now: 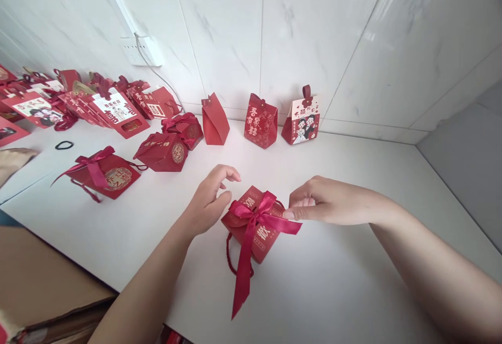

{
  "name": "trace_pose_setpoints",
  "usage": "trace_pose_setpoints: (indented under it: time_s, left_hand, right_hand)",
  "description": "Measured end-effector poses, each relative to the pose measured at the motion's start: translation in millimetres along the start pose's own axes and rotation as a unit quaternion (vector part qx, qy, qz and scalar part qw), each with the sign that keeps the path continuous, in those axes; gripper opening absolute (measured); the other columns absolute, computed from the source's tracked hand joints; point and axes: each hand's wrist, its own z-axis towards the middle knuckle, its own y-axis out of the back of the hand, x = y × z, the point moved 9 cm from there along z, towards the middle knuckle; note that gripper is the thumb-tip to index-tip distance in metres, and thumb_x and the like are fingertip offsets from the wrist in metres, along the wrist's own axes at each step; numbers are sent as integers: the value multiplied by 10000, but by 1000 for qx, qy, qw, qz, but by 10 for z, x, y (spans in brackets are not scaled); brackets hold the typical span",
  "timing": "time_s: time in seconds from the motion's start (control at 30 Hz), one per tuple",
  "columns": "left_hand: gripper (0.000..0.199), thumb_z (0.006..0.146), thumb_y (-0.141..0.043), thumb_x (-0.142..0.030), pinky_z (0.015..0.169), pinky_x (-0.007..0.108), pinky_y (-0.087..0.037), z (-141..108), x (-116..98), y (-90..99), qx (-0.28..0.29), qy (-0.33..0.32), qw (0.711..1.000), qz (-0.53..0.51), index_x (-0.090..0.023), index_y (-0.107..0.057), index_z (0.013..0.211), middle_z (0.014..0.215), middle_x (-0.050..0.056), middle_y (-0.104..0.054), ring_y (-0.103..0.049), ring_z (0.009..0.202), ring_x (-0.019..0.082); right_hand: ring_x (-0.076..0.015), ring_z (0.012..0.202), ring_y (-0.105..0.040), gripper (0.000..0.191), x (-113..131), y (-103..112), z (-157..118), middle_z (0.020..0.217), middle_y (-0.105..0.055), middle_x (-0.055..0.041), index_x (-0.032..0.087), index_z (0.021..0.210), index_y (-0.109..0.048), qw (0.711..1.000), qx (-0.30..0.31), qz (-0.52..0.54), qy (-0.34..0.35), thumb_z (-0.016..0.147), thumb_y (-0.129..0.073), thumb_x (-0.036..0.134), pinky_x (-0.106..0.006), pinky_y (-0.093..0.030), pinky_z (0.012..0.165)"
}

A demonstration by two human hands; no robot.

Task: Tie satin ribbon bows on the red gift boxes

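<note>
A small red gift box (263,247) with light printed characters lies on the white table in front of me. A crimson satin ribbon (243,276) is tied in a bow over its top, one long tail hanging toward me and a shorter one pointing right. Dark red twisted cord handles (228,255) loop out at its sides. Just left of the box, my left hand (209,203) is open, fingers curved and thumb apart, holding nothing. At the box's right side, my right hand (325,200) has its fingers curled and its thumb tip against the ribbon beside the bow.
Three upright red boxes (261,124) stand along the tiled wall. Several more red boxes (162,151) and a pile of gift bags (117,111) are at left. A black hair tie (64,145), another person's hand (15,161) and a cardboard carton (47,276) are also left.
</note>
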Motion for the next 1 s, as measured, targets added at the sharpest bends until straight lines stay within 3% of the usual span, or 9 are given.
trace_pose_setpoints:
  time_s: [0.07,0.2,0.47,0.63,0.73,0.87,1.0]
  left_hand:
    - [133,916,-418,-285,823,343,-412,-4,-37,21,-11,-5,1000,22,-214,-523,958,1005,44,-575,-528,950,202]
    - [308,890,-533,-483,706,306,-369,-18,-122,-83,54,-10,998,26,-194,-503,789,828,15,-527,-472,779,165]
    - [370,895,-570,-434,629,282,-332,-77,-58,-182,135,53,989,13,-171,-481,652,685,-21,-473,-402,643,115]
    - [356,904,-560,-430,627,270,-372,-81,-47,-151,118,59,991,-9,-172,-504,665,673,-17,-490,-448,643,116]
    - [342,902,-564,-434,637,271,-385,-62,-35,-143,108,55,993,-8,-174,-528,683,706,-10,-512,-461,656,120]
    - [303,909,-561,-416,693,280,-398,-25,-39,-78,73,28,997,5,-176,-559,724,829,13,-546,-493,743,133]
    - [298,918,-547,-422,679,283,-387,-19,-20,-36,54,27,998,16,-183,-575,741,863,22,-539,-502,785,145]
  right_hand:
    - [-128,537,-422,478,21,14,-21,604,-541,-8,200,645,-634,1000,1,14,2,840,-565,631,-264,-298,482]
    - [-159,583,-531,482,82,-57,-48,639,-633,-40,190,646,-669,998,41,48,-5,834,-581,625,-271,-361,505]
    - [-161,603,-574,408,115,-22,-33,650,-649,-29,193,687,-659,997,18,71,12,837,-601,568,-269,-407,536]
    - [-168,733,-559,387,27,197,77,826,-640,-35,208,913,-632,988,-101,111,33,868,-563,586,-289,-441,652]
    - [-154,754,-543,419,-53,115,226,867,-614,-34,193,894,-608,975,-93,195,40,878,-545,606,-290,-441,686]
    - [-112,616,-472,450,-112,-7,390,698,-533,10,170,836,-592,941,-97,318,60,881,-541,615,-264,-398,611]
    - [-82,517,-388,420,-65,-113,443,606,-493,43,168,791,-574,929,-78,353,77,886,-568,578,-245,-330,532]
